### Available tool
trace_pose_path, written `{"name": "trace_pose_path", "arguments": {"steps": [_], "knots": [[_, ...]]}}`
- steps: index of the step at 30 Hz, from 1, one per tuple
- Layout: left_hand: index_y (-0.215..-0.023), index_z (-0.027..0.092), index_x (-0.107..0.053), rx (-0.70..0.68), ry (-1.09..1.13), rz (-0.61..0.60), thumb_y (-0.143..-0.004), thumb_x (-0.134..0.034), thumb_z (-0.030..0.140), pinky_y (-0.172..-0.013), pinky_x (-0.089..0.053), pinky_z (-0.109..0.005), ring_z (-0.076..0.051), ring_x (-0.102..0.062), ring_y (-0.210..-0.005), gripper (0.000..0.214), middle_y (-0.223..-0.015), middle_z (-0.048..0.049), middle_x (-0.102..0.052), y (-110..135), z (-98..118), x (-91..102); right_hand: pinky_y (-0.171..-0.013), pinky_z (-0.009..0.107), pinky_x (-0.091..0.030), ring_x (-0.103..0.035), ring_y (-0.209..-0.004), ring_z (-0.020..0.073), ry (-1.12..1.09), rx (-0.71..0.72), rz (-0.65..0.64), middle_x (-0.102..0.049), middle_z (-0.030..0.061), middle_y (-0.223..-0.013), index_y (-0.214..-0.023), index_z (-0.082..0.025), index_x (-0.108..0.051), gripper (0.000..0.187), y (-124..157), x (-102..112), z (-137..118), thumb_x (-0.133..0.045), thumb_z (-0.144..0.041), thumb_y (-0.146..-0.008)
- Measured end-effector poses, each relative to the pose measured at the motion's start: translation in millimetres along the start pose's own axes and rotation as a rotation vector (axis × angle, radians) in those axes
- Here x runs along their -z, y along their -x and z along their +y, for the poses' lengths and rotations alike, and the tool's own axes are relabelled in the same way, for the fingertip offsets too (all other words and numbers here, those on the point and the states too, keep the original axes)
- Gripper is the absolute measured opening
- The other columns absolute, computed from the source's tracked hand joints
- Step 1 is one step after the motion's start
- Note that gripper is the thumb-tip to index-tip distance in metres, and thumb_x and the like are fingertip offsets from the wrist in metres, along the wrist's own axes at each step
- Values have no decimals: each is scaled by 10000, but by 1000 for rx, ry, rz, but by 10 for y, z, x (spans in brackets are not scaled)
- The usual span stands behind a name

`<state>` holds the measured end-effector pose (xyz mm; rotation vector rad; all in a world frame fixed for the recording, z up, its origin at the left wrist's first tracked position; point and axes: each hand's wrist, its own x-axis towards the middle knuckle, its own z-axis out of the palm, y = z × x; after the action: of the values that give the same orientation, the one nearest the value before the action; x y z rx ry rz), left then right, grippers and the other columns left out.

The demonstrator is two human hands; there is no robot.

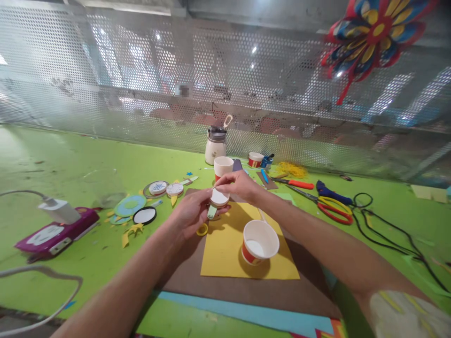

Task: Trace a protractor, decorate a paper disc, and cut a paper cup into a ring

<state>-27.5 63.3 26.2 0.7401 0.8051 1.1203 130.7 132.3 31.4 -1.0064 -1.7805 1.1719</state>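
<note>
My left hand (188, 212) holds a small round white piece (219, 197), like a cut-off paper-cup bottom, its fingers closed around the side. A pale green paper strip (212, 212) with dark marks sticks out from its near edge. From the far side, my right hand (240, 185) pinches at the upper edge of the round piece; what lies between those fingertips is hidden. Below the hands, a white and red paper cup (260, 241) stands on yellow paper (223, 253). A yellow ring (202, 229) lies just under my left hand.
Scissors (327, 206), a blue glue gun (329, 191) and its black cord lie right. Paper cutouts (130, 206) and a purple power strip (58, 234) are left. A second cup (223, 166) and a white bottle (216, 146) stand behind, before a perforated metal screen (148, 89).
</note>
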Motion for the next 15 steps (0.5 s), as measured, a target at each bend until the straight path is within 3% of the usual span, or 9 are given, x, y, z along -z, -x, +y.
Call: {"name": "trace_pose_path", "arguments": {"steps": [11,15], "knots": [[-975,35,-686,-55,-30,-30,-945,-448,49,-687,-649,-328,-216,-745,-734,240,-854,-166,-763,-53,-28,48,-651,271,-472,-620,-705,157,89,118,35,-721,46,-757,-789,-109,-767,208,-77,-88,196,-751,-316,-792],[-972,35,-692,-51,-38,-29,-944,-438,52,-686,-646,-308,-218,-750,-747,256,-895,-173,-766,-60,14,73,-690,294,-500,-631,-763,172,98,163,-24,-732,74,-855,-936,-99,-766,339,-34,54,146,-653,-415,-892]]}}
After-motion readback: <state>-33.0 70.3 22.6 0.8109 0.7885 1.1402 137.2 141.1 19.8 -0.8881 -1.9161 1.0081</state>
